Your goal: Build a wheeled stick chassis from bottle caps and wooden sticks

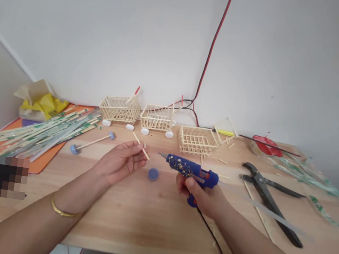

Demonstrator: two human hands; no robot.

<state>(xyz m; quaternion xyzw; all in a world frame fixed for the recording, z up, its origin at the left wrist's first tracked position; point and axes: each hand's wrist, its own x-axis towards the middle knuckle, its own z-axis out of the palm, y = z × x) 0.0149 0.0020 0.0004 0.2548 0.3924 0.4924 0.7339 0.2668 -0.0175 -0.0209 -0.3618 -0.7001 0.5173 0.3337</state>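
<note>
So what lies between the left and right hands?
In the head view, a round blue piece lies on the table between the left hand and right hand; the glue gun, held in the right, also reaches into that gap.

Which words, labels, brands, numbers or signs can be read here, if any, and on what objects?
None can be read surely.
Yellow bag: dark letters, too blurred.
Wrapped sticks at left: green print, too small.
Loose wrappers at right: green print, blurred.
Glue gun in right hand: label, too small.
</note>
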